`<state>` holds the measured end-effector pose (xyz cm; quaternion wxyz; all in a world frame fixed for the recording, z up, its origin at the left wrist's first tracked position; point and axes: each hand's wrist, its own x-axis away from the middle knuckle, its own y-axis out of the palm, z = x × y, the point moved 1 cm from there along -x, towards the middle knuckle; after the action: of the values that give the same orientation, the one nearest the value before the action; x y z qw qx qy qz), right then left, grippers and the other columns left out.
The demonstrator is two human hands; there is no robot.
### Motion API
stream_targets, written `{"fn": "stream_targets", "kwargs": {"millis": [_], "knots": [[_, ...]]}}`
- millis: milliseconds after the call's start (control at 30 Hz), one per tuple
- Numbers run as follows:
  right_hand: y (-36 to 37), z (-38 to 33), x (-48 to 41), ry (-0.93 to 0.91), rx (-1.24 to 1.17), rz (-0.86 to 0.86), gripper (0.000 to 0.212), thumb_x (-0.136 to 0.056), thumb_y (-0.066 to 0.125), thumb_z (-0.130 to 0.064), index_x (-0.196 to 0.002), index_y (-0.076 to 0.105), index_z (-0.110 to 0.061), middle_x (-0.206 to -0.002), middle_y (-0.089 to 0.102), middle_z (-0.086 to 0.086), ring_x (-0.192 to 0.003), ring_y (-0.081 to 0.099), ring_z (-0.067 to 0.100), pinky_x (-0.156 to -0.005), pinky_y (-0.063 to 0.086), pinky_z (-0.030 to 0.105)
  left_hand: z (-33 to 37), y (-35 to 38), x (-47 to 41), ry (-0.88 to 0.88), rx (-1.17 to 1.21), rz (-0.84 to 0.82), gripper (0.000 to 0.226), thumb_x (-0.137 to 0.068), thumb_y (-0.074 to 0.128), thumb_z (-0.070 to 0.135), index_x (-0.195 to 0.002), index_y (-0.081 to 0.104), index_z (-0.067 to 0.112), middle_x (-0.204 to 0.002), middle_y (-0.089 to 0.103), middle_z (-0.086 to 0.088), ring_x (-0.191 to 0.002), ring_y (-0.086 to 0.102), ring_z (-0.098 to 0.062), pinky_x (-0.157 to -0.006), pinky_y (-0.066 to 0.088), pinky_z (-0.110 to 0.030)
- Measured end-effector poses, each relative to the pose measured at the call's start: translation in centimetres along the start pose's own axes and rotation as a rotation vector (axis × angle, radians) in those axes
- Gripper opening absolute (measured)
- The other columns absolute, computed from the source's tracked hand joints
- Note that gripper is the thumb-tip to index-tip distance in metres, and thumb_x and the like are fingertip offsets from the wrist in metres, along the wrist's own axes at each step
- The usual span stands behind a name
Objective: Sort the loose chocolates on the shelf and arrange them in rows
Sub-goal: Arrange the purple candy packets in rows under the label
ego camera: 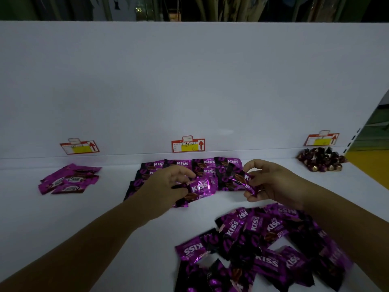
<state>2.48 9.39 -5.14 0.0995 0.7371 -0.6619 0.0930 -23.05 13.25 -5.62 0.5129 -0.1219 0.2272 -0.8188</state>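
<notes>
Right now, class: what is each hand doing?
Left hand: closed on a Kiss packet.
Right hand: pinching another Kiss packet.

Three red-bordered price tags sit along the foot of the white back panel (189,81); the left price tag (79,146) tilts a little, the middle price tag (188,144) carries handwriting on yellow, the right price tag (322,140) hangs near the upright's slotted edge (351,140); above the panel, dim, blurred goods.
</notes>
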Motion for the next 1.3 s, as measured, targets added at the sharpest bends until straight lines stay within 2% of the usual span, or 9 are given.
{"fn": "stream_targets", "kwargs": {"millis": [67,200,467,600,700,867,1033,1200,1300], "knots": [[-0.2,0.1,-0.2,-0.011,0.027,0.057,0.022,-0.089,0.042,0.007,-0.091,0.054,-0.012,-0.08,0.051,0.013,-0.058,0.055,0.023,-0.056,0.053,0.032,0.2,0.7,0.1,0.06,-0.124,-0.033,0.04,-0.088,0.053,-0.004,-0.102,0.064,0.032,-0.101,0.059,0.023,-0.092,0.058,0.005,-0.081,0.048,-0.008],[-0.6,0.3,-0.1,-0.057,0.085,0.082,0.02,-0.087,0.051,0.005,-0.094,0.051,-0.014,-0.074,0.05,0.008,-0.061,0.048,0.018,-0.056,0.048,0.028,0.1,1.7,-0.2,0.075,-0.184,-0.013,0.038,-0.094,0.047,0.002,-0.12,0.061,0.025,-0.106,0.057,0.013,-0.088,0.061,-0.006,-0.073,0.048,-0.009],[-1.7,0.6,0.2,-0.196,0.403,0.244,0.018,-0.077,0.073,-0.007,-0.091,0.061,-0.005,-0.081,0.068,0.009,-0.068,0.063,0.013,-0.068,0.055,0.032,0.3,2.2,-0.6,0.05,-0.037,0.095,0.056,-0.074,0.075,0.009,-0.125,0.056,0.023,-0.088,0.059,0.019,-0.074,0.061,0.002,-0.056,0.044,-0.003],[-2.2,0.6,-0.1,-0.286,0.409,0.349,0.013,-0.077,0.074,-0.02,-0.088,0.07,-0.014,-0.084,0.07,0.01,-0.067,0.058,0.009,-0.064,0.046,0.025,0.5,2.0,-1.2,0.132,-0.226,0.141,0.052,-0.08,0.071,0.019,-0.129,0.053,0.024,-0.094,0.058,0.02,-0.077,0.056,0.008,-0.062,0.045,-0.003],[-2.5,0.5,-0.2,-0.307,0.389,0.351,0.012,-0.078,0.073,-0.02,-0.088,0.07,-0.015,-0.082,0.071,0.005,-0.065,0.058,0.008,-0.064,0.044,0.023,0.5,2.4,-1.1,0.233,-0.403,0.05,0.047,-0.085,0.065,0.025,-0.129,0.052,0.025,-0.108,0.059,0.012,-0.086,0.051,0.008,-0.077,0.042,-0.005],[-2.5,0.9,-0.6,-0.323,0.543,0.373,0.009,-0.078,0.074,-0.025,-0.087,0.071,-0.024,-0.075,0.068,-0.008,-0.064,0.058,0.002,-0.061,0.044,0.013,-0.7,4.4,-1.4,0.315,-0.792,-0.053,0.041,-0.09,0.053,0.037,-0.13,0.047,0.031,-0.122,0.05,0.013,-0.115,0.038,-0.006,-0.107,0.025,-0.035],[-2.5,1.4,-0.8,-0.316,0.727,0.348,0.021,-0.076,0.076,-0.028,-0.097,0.071,-0.024,-0.092,0.067,-0.008,-0.086,0.06,0.008,-0.079,0.047,0.024,-1.1,4.8,-1.6,0.315,-0.901,-0.035,0.047,-0.092,0.048,0.039,-0.137,0.04,0.029,-0.131,0.042,0.01,-0.123,0.031,-0.01,-0.104,0.019,-0.031],[-2.2,1.8,-1.0,-0.355,0.889,0.317,0.018,-0.073,0.078,-0.031,-0.087,0.066,-0.03,-0.092,0.065,-0.014,-0.087,0.059,0.001,-0.073,0.04,0.01,-0.1,5.4,-0.7,0.36,-0.732,-0.051,0.043,-0.096,0.043,0.03,-0.137,0.044,0.021,-0.131,0.046,0.006,-0.119,0.034,-0.007,-0.104,0.027,-0.022],[-1.9,2.0,-1.1,-0.375,0.97,0.287,0.019,-0.074,0.077,-0.031,-0.089,0.065,-0.031,-0.094,0.064,-0.014,-0.087,0.055,0.0,-0.076,0.042,0.015,0.2,6.3,0.4,0.387,-0.67,-0.143,0.04,-0.097,0.04,0.032,-0.133,0.049,0.019,-0.135,0.045,0.005,-0.122,0.033,-0.006,-0.101,0.023,-0.014]]}}
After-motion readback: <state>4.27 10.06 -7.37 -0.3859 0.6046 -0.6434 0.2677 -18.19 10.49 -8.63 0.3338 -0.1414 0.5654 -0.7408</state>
